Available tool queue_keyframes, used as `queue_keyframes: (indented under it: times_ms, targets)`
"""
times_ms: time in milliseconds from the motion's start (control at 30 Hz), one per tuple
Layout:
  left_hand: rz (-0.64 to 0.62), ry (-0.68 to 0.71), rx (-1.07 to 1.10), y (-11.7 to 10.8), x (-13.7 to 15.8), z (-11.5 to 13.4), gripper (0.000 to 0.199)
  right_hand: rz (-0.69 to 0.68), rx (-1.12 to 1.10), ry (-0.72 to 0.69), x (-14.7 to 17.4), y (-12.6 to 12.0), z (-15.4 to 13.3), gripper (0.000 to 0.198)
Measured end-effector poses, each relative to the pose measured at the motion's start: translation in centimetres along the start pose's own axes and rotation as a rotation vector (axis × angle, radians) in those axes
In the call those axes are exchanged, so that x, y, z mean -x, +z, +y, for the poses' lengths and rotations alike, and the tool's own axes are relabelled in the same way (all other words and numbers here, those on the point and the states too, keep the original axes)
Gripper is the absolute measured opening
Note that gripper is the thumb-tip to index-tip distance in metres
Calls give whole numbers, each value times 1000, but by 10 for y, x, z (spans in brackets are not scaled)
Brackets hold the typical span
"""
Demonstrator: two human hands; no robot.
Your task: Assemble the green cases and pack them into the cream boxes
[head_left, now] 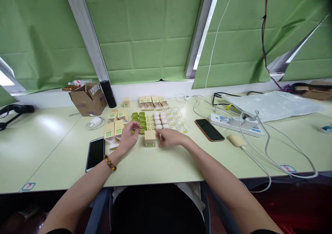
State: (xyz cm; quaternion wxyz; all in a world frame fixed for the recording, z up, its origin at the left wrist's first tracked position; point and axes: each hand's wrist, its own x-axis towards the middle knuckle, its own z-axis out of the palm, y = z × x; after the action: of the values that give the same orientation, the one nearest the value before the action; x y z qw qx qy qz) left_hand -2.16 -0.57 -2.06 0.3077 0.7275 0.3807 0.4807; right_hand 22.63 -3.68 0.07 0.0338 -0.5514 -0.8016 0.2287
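Working at the pale table (168, 170), I had my left hand (130, 133) at the green trays (142, 119) and my right hand (169, 137) just beside a small kraft box (149, 139) standing upright before the rows. The left fingers were bent inward, the right curled downward; whether either pinched anything I could not tell. I judged the step in hand to be fingertip handling around that box; a next move called for light control, the pink blocks (163, 117) and clear cups (182, 122) being near. Kraft cartons (109, 129) stood at left, a power strip (236, 125) with trailing cables (278, 147) lay at right, and green curtains (145, 29) hung behind.
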Motion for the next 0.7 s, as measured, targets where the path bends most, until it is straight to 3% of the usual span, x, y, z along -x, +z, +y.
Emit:
queue_keyframes:
  times_ms: [167, 367, 533, 700]
  targets:
    - [-59, 59, -47, -1, 1, -1, 20, -29, 47, 33, -3, 4, -7, 28]
    - [-299, 132, -174, 0, 6, 8, 51, -26, 52, 34, -4, 5, -6, 26]
    - [-390, 141, -271, 2, 7, 10, 81, -23, 65, 35, -3, 5, -8, 25]
    - [-440, 205, -417, 7, 6, 15, 70, -22, 72, 45, -3, 5, -8, 27]
